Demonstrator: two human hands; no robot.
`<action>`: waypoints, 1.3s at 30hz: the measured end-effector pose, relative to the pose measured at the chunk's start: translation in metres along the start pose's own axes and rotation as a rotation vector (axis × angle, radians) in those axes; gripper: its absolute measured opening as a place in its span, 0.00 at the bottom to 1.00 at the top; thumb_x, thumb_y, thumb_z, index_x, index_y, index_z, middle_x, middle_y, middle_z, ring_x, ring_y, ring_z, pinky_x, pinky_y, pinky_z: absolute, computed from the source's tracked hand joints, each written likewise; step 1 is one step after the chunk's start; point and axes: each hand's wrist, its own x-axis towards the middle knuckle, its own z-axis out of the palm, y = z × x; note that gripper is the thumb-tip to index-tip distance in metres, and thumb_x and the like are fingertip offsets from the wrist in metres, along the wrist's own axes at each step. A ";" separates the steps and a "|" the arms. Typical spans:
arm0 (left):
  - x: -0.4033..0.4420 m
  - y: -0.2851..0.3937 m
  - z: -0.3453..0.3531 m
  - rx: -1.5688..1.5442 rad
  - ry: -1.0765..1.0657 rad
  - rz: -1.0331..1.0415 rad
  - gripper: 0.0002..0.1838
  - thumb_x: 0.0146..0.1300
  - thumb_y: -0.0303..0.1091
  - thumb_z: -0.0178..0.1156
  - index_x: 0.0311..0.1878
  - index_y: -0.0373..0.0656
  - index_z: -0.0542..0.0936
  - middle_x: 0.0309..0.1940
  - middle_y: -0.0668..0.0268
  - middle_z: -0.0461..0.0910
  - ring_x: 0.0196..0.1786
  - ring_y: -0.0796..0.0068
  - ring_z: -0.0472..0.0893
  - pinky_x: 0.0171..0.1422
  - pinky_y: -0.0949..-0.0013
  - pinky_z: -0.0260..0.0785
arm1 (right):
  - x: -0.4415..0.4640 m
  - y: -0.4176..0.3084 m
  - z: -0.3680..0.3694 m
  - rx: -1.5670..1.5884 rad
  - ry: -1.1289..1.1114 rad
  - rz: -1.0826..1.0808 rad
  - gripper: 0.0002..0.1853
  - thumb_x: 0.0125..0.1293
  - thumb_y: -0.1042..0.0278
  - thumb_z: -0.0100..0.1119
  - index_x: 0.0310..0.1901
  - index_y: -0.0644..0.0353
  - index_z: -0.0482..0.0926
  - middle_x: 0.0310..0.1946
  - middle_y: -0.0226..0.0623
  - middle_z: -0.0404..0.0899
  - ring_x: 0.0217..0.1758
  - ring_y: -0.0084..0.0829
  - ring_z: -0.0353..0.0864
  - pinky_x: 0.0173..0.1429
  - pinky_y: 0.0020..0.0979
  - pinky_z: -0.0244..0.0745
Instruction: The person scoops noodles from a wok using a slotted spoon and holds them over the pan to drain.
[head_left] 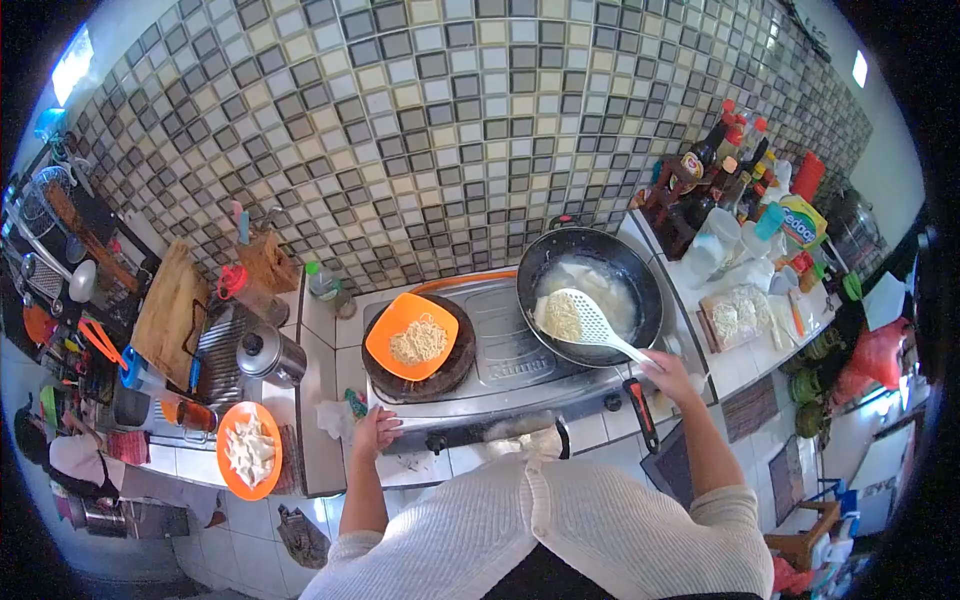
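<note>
Right hand (pixel 668 375) grips the handle of a white slotted skimmer (pixel 597 322), fingers closed round it. Skimmer head is inside a black wok (pixel 648 318) on the right of the gas stove (pixel 515 371), with pale noodles (pixel 562 318) at its left side; cannot tell how many lie on it and how many in the cloudy liquid (pixel 612 285). Wok handle (pixel 641 413) points near, just below the right hand, not held. Left hand (pixel 376 430) is at the stove's near left edge, fingers loosely bent and apart, no object visible in it; cannot tell if it touches the stove. Orange square bowl (pixel 380 335) with more noodles (pixel 420 343) sits on the left burner, far of the left hand. Left counter: orange plate (pixel 226 462) of white pieces (pixel 250 450) near, lidded metal pot (pixel 272 358) farther, wooden cutting board (pixel 168 300) beyond on the left. Right counter: clear plastic bag (pixel 738 316) near, sauce bottles (pixel 700 165) far. Another person (pixel 82 455) is at far left, well apart.
</note>
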 end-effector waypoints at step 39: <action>-0.005 0.003 0.002 -0.007 -0.002 0.027 0.24 0.66 0.55 0.45 0.42 0.43 0.77 0.33 0.61 0.84 0.28 0.67 0.83 0.25 0.73 0.63 | -0.017 -0.025 -0.036 -0.179 0.095 0.014 0.17 0.58 0.68 0.60 0.50 0.56 0.78 0.42 0.45 0.81 0.46 0.39 0.81 0.53 0.33 0.71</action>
